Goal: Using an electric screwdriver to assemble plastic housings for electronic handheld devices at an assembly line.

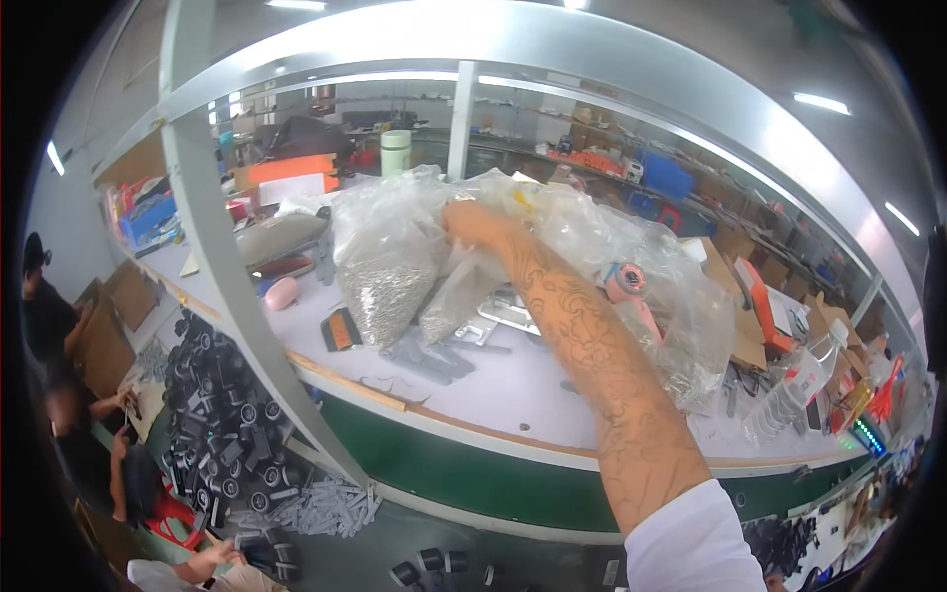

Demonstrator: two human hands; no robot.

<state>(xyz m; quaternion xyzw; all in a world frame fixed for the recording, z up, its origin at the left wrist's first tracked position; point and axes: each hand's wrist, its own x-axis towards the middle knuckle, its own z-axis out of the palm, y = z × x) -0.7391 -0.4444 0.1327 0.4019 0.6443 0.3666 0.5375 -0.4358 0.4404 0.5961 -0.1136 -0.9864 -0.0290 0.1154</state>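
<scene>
Clear plastic bag [391, 281] sits just left of the right fingers [461, 216], whose grip I cannot tell.

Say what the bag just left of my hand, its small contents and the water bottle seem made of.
Plastic bag: apparently thin film, see-through, crinkled and shiny. Small pieces inside: probably metal, silvery and glinting. Water bottle: likely plastic, glossy, see-through and ridged.

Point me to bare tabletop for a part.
Bare: table between gray strips, front edge and right forearm; smaller, between pink object and black-orange pad. Crowded: around the right hand, plastic bags; farther right, bottle and orange box.
</scene>
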